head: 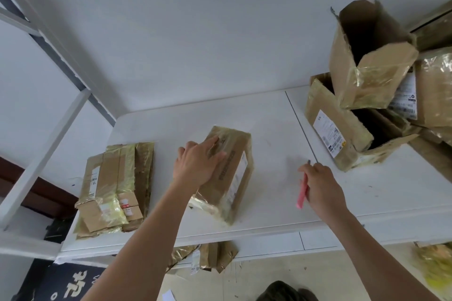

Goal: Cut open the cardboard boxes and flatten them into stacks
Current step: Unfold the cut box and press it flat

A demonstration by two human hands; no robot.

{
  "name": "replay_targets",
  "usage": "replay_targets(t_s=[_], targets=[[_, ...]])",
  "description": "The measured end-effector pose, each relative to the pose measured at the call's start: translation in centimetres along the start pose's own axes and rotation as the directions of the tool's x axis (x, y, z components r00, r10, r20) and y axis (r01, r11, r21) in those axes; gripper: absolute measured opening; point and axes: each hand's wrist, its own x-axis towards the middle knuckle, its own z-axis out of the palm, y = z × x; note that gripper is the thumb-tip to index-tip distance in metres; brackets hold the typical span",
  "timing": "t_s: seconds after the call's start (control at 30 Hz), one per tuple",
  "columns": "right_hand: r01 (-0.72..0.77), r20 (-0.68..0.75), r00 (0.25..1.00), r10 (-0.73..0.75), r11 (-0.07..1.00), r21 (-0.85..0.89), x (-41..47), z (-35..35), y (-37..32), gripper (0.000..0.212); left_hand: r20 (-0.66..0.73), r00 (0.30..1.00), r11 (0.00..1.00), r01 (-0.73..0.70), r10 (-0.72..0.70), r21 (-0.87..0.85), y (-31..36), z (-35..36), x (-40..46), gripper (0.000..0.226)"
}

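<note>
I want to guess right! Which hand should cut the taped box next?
Probably the right hand: its grip already holds the pink cutter beside the taped box, while the left hand rests on it.

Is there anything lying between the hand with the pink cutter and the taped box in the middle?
Nothing visible. Only bare table lies between the right hand holding the pink cutter and the taped box, which the left hand rests on.

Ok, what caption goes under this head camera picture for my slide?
Left hand steadies a taped cardboard box on the white table; right hand holds a pink cutter.
</note>
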Motion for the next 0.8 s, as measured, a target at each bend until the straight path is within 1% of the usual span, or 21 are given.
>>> replay_targets(t_s=[0.07, 0.1, 0.13, 0.17, 0.2, 0.23, 0.27, 0.3, 0.33, 0.37, 0.4, 0.47, 0.5, 0.57, 0.6, 0.67, 0.73, 0.8], targets=[[-0.056, 0.148, 0.985, 0.086, 0.978, -0.201, 0.4, -0.5, 0.0, 0.052, -0.028, 0.999, 0.999, 0.042, -0.043, -0.032, -0.8, -0.4, 0.0, 0.056], [-0.07, 0.196, 0.973, 0.125, 0.962, -0.266, 0.7, -0.9, -0.2, 0.069, -0.039, 0.998, 0.998, 0.056, -0.058, -0.043, -1.2, -0.5, 0.1, 0.056], [-0.092, 0.207, 0.966, 0.156, 0.954, -0.287, 0.9, -1.3, -0.8, 0.085, -0.036, 0.998, 0.996, 0.056, -0.059, -0.065, -1.8, -0.6, 0.2, 0.055], [-0.107, 0.194, 0.968, 0.159, 0.961, -0.257, 1.2, -1.7, -1.6, 0.092, -0.015, 0.999, 0.993, 0.041, -0.043, -0.112, -2.2, -0.6, 0.2, 0.055], [-0.09, 0.16, 0.98, 0.12, 0.98, -0.179, 1.4, -2.0, -2.7, 0.087, 0.016, 1.0, 0.982, 0.027, -0.025, -0.187, -2.5, -0.6, 0.2, 0.055], [-0.051, 0.114, 0.992, 0.053, 0.999, -0.018, 1.4, -2.2, -4.0, 0.074, 0.048, 0.999, 0.961, 0.028, -0.015, -0.276, -2.7, -0.5, 0.0, 0.055], [-0.016, 0.081, 0.997, -0.001, 0.977, 0.213, 1.3, -2.5, -5.6, 0.061, 0.077, 0.997, 0.932, 0.051, -0.025, -0.359, -2.9, -0.5, -0.1, 0.057], [-0.003, 0.093, 0.995, -0.042, 0.897, 0.441, 0.9, -3.1, -7.6, 0.052, 0.103, 0.993, 0.9, 0.097, -0.058, -0.426, -3.1, -0.5, -0.3, 0.061], [-0.02, 0.143, 0.986, -0.082, 0.801, 0.598, 0.6, -3.6, -9.7, 0.049, 0.137, 0.985, 0.863, 0.159, -0.106, -0.479, -3.2, -0.6, -0.5, 0.065], [-0.039, 0.196, 0.973, -0.123, 0.746, 0.664, 0.6, -3.8, -11.4, 0.048, 0.183, 0.971, 0.824, 0.227, -0.153, -0.519, -3.4, -0.6, -0.6, 0.068], [-0.037, 0.217, 0.964, -0.153, 0.732, 0.68, 0.6, -3.8, -12.8, 0.049, 0.239, 0.953, 0.784, 0.289, -0.184, -0.549, -3.6, -0.7, -0.7, 0.066], [0.013, 0.174, 0.97, -0.168, 0.753, 0.657, 0.8, -3.2, -14.9, 0.048, 0.316, 0.929, 0.721, 0.352, -0.192, -0.597, -3.9, -0.8, -1.0, 0.051], [0.037, 0.142, 0.977, -0.158, 0.785, 0.619, 1.0, -3.0, -15.6, 0.047, 0.321, 0.929, 0.698, 0.354, -0.185, -0.623, -4.0, -0.9, -1.1, 0.044], [0.086, 0.111, 0.981, -0.158, 0.874, 0.478, 1.3, -2.8, -16.7, 0.043, 0.278, 0.943, 0.662, 0.327, -0.182, -0.674, -4.2, -0.7, -1.3, 0.04], [0.104, 0.108, 0.981, -0.159, 0.911, 0.398, 1.3, -2.8, -17.1, 0.042, 0.238, 0.952, 0.663, 0.304, -0.191, -0.684, -4.2, -0.5, -1.4, 0.039], [0.138, 0.08, 0.983, -0.168, 0.948, 0.287, 1.3, -2.8, -17.8, 0.041, 0.125, 0.969, 0.709, 0.242, -0.215, -0.662, -4.2, 0.0, -1.4, 0.033], [0.141, 0.067, 0.985, -0.158, 0.968, 0.209, 1.3, -2.8, -18.4, 0.049, 0.032, 0.973, 0.746, 0.196, -0.229, -0.636, -4.0, 0.4, -1.6, 0.025], [0.122, 0.076, 0.988, -0.136, 0.979, 0.163, 1.2, -2.8, -18.9, 0.062, 0.01, 0.972, 0.747, 0.187, -0.234, -0.638, -4.1, 0.7, -1.6, 0.022]])
